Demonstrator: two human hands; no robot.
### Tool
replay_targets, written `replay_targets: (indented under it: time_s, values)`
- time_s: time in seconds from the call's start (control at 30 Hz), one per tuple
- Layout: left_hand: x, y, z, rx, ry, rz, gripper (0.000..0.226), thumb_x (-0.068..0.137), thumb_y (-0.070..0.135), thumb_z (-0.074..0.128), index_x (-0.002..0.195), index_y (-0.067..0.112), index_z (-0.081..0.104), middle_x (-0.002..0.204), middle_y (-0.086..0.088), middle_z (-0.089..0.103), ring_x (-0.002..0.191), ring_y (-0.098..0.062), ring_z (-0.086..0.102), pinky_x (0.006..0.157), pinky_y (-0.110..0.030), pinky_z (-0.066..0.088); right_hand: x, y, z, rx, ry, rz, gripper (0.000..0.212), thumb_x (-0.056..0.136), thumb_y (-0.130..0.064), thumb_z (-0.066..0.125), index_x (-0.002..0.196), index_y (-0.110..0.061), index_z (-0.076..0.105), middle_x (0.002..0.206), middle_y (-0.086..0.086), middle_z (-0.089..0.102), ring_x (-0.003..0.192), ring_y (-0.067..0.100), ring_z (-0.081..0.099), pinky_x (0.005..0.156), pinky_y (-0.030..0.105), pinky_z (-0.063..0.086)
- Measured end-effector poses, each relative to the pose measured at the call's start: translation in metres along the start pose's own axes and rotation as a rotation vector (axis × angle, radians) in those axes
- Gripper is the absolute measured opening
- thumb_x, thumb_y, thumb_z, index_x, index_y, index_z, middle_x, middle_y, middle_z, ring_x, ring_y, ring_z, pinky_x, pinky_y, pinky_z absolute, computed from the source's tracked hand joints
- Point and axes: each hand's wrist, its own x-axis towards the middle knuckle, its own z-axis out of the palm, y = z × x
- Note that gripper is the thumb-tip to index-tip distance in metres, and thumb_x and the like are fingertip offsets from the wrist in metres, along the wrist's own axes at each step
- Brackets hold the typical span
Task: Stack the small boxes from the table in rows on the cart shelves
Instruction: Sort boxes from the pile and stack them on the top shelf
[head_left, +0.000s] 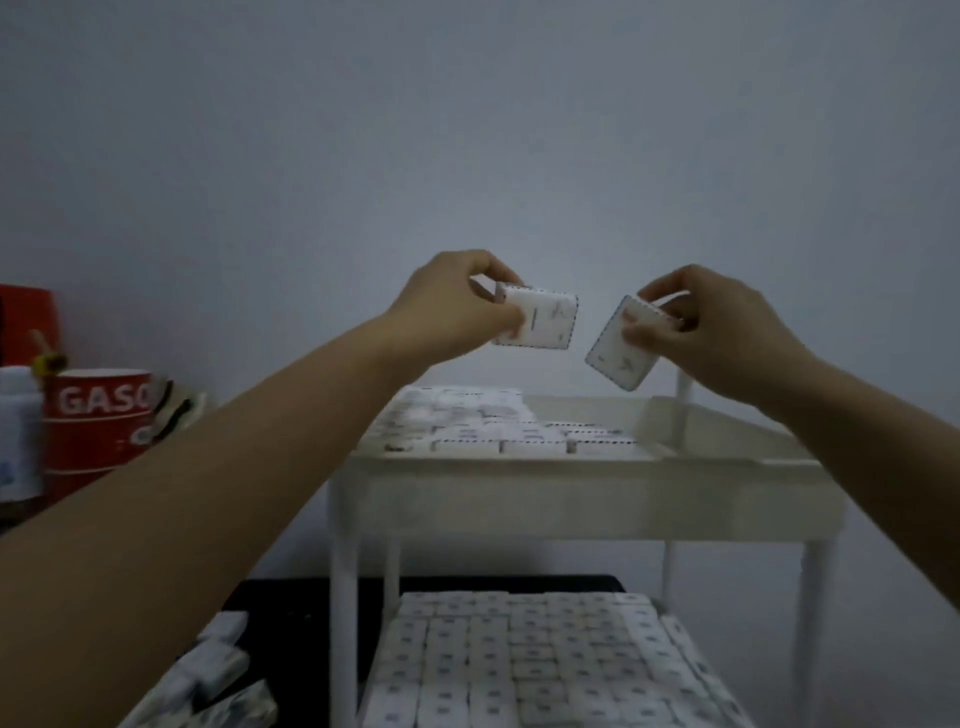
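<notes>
My left hand (457, 304) pinches a small white box (545, 321) by its left end, holding it level in the air above the cart. My right hand (722, 332) pinches a second small white box (615, 356), tilted down to the left. Both boxes hover above the white cart's top shelf (597, 499), which holds rows of boxes (483, 421) on its left and middle part. The lower shelf (545, 665) is packed with rows of the same boxes. Several loose boxes (213, 670) lie on the table at lower left.
A red cup with white lettering (98, 421) stands at the left beside a white bottle (18, 431). A plain wall rises behind the cart. The cart's right rear post (683, 410) stands just under my right hand.
</notes>
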Motion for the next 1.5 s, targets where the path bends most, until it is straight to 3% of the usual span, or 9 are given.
replay_targets:
  time_s: [0.27,0.4,0.6,0.7,0.9,1.03,1.27,1.33,1.5]
  values:
    - [0.058,-0.002,0.059,0.481,-0.318,0.122,0.045,0.084,0.032,0.071,0.124,0.024,0.053,0.116,0.005,0.059,0.106,-0.015,0.053,0.078,-0.025,0.041,0.015,0.037,0.015,-0.261,-0.025,0.045,0.025,0.093,-0.036,0.058,0.116,-0.030,0.052,0.116,-0.002,0.064,0.095,0.023,0.058,0.077,0.035,0.047]
    - [0.063,-0.005,0.059,0.478,-0.466,0.118,0.029,0.076,0.041,0.078,0.096,0.026,0.063,0.091,0.011,0.068,0.089,-0.008,0.064,0.072,-0.022,0.047,0.013,0.049,0.022,-0.193,-0.027,0.038,0.022,0.093,-0.030,0.059,0.114,-0.026,0.053,0.113,0.002,0.065,0.091,0.023,0.056,0.069,0.031,0.042]
    - [0.057,-0.007,0.057,0.443,-0.762,0.065,0.018,0.084,0.029,0.073,0.101,0.024,0.070,0.092,0.005,0.074,0.091,-0.012,0.069,0.077,-0.024,0.055,0.018,0.040,0.030,-0.083,-0.077,-0.005,0.019,0.091,-0.030,0.063,0.106,-0.034,0.052,0.106,-0.004,0.061,0.093,0.017,0.058,0.061,0.023,0.046]
    - [0.054,-0.006,0.056,0.419,-0.782,0.074,0.014,0.087,0.027,0.069,0.100,0.025,0.074,0.099,0.005,0.073,0.086,-0.008,0.065,0.076,-0.020,0.052,0.021,0.029,0.038,0.062,-0.187,0.020,0.016,0.089,-0.028,0.066,0.097,-0.036,0.055,0.101,-0.004,0.065,0.091,0.018,0.063,0.070,0.034,0.057]
    - [0.045,-0.007,0.036,0.380,-0.763,0.087,0.026,0.093,0.015,0.056,0.099,0.029,0.076,0.096,0.014,0.074,0.089,0.003,0.065,0.090,-0.022,0.047,0.024,0.014,0.052,0.261,-0.507,0.152,0.012,0.087,-0.019,0.069,0.095,-0.027,0.065,0.089,-0.002,0.072,0.079,0.011,0.070,0.064,0.022,0.057]
    - [0.038,-0.011,0.023,0.256,-0.651,0.096,0.028,0.094,0.007,0.051,0.097,0.021,0.075,0.086,0.009,0.075,0.086,-0.003,0.070,0.084,-0.024,0.053,0.023,0.011,0.058,0.257,-0.690,0.227,0.019,0.094,-0.013,0.057,0.101,-0.026,0.068,0.105,0.003,0.070,0.095,0.015,0.067,0.073,0.022,0.056]
    - [0.023,-0.023,0.023,0.293,-0.512,0.123,0.028,0.092,0.012,0.055,0.093,0.032,0.074,0.088,0.021,0.071,0.087,0.010,0.062,0.079,-0.011,0.045,0.010,0.004,0.062,0.092,-0.717,0.266,0.030,0.101,-0.020,0.041,0.115,-0.034,0.063,0.121,0.005,0.061,0.106,0.018,0.060,0.074,0.021,0.049]
    - [0.018,-0.025,0.026,0.332,-0.375,0.181,0.031,0.091,0.012,0.054,0.089,0.036,0.073,0.087,0.023,0.069,0.087,0.009,0.061,0.077,-0.010,0.046,0.007,0.002,0.062,0.019,-0.708,0.238,0.031,0.102,-0.026,0.039,0.126,-0.035,0.057,0.123,-0.003,0.059,0.110,0.016,0.058,0.073,0.017,0.047]
    - [0.007,-0.028,0.012,0.286,0.103,0.258,0.031,0.085,0.010,0.054,0.078,0.033,0.073,0.078,0.016,0.070,0.076,0.000,0.065,0.076,-0.021,0.051,0.007,-0.002,0.060,0.038,-0.601,0.175,0.041,0.103,-0.039,0.035,0.138,-0.024,0.051,0.142,-0.006,0.048,0.129,0.013,0.044,0.114,0.036,0.030]
